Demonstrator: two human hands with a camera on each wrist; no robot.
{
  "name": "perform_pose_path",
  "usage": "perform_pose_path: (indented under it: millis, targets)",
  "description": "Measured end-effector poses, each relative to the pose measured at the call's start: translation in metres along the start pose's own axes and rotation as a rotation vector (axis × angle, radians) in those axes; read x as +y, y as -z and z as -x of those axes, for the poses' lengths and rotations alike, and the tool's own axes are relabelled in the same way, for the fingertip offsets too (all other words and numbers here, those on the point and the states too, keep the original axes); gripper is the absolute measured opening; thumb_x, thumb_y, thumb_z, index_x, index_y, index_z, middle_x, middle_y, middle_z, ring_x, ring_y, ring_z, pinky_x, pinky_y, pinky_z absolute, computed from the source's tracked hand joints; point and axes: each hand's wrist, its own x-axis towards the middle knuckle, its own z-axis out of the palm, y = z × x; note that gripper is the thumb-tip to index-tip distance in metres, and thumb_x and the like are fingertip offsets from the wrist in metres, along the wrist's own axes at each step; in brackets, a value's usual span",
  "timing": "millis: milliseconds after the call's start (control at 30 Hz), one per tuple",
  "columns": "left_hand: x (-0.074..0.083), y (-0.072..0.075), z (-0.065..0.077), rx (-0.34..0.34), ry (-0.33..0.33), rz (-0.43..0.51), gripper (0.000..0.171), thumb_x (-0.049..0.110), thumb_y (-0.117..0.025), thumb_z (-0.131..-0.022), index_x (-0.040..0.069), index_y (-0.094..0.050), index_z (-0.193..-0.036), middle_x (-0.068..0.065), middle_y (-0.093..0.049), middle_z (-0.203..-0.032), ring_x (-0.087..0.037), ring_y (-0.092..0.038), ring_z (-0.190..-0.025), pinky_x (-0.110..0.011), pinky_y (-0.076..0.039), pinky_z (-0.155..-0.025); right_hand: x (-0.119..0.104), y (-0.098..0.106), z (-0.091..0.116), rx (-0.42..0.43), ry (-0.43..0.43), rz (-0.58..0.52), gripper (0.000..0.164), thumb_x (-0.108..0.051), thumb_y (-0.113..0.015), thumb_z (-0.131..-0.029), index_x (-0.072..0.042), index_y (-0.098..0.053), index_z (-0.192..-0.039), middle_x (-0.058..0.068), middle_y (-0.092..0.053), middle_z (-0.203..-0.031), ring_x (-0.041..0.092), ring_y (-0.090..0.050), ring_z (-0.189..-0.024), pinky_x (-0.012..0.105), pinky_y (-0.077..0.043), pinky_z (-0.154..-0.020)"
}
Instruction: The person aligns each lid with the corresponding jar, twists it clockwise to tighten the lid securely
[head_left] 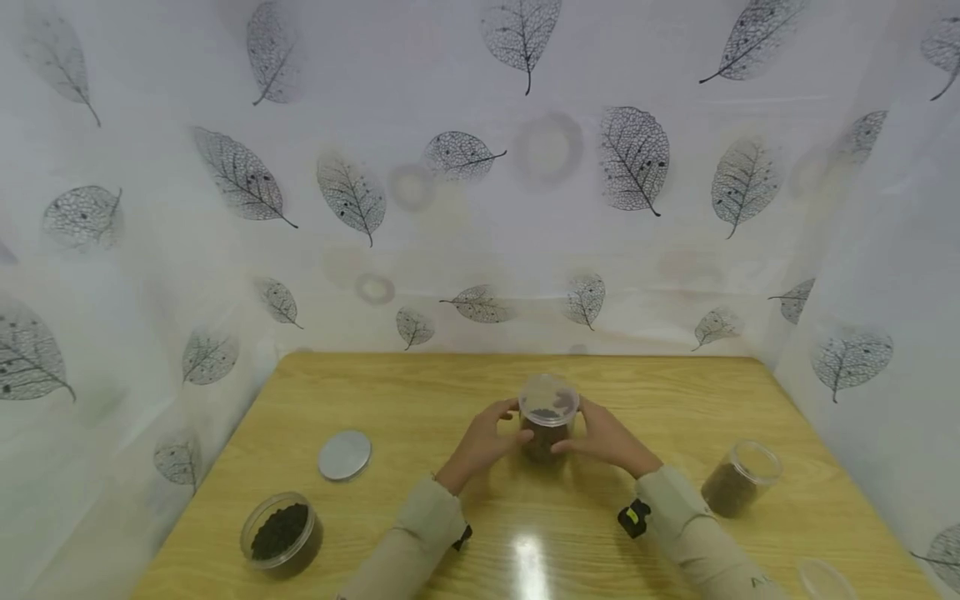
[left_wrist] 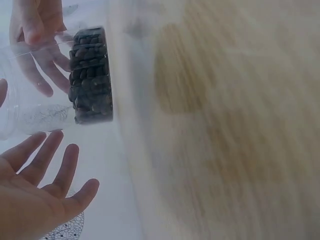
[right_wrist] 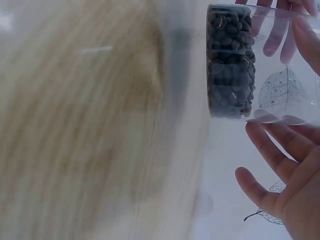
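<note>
Both hands hold a clear plastic jar (head_left: 546, 446) partly filled with dark beans that look like coffee beans (right_wrist: 230, 62). My left hand (head_left: 483, 446) is at its left side, thumb toward me and fingers round behind. From the other side my right hand (head_left: 606, 437) grips it the same way. In the left wrist view, the left hand's fingers (left_wrist: 67, 167) touch the jar's wall. The right wrist view has the right hand's fingertips pressed against the plastic. The jar is upright, its base raised a little above the wooden table (head_left: 420, 383). Whether a lid covers its top, I cannot tell.
A round silver lid (head_left: 345, 456) lies to the left. Nearer the front left is a low clear tub (head_left: 281, 533) of dark pellets. On the right stands another clear jar (head_left: 738, 479) with brown contents. A clear round piece (head_left: 825, 579) sits at the front right.
</note>
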Motion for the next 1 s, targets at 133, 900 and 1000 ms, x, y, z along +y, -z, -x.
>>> perform_pose_path:
  millis: [133, 900, 1000]
  targets:
    - [-0.003, 0.002, -0.019, 0.028, -0.022, 0.005, 0.054, 0.029, -0.063, -0.09, 0.01, -0.046, -0.137, -0.012, -0.053, -0.133, -0.032, -0.052, -0.119, -0.05, -0.045, -0.096, 0.005, 0.005, -0.016, 0.0, -0.01, -0.008, 0.091, -0.033, -0.077, -0.074, -0.004, -0.029, -0.146, 0.021, -0.045, -0.141, 0.041, -0.047, -0.125, 0.058, -0.038, -0.102]
    - [-0.013, -0.011, -0.068, 0.186, 0.088, -0.058, 0.056, 0.022, -0.055, -0.094, 0.004, -0.035, -0.143, -0.016, -0.045, -0.142, -0.034, -0.043, -0.131, -0.047, -0.035, -0.109, 0.03, -0.011, -0.056, 0.161, -0.005, -0.098, 0.078, -0.015, -0.064, -0.086, -0.005, -0.019, -0.149, 0.027, -0.039, -0.143, 0.044, -0.038, -0.131, 0.058, -0.03, -0.108]
    - [-0.014, -0.013, -0.07, 0.213, 0.084, -0.094, 0.056, 0.022, -0.055, -0.094, 0.005, -0.036, -0.143, -0.016, -0.047, -0.141, -0.033, -0.045, -0.13, -0.045, -0.036, -0.109, 0.03, -0.012, -0.057, 0.166, 0.0, -0.097, 0.078, -0.013, -0.062, -0.088, -0.006, -0.015, -0.15, 0.027, -0.035, -0.145, 0.045, -0.038, -0.131, 0.058, -0.031, -0.108]
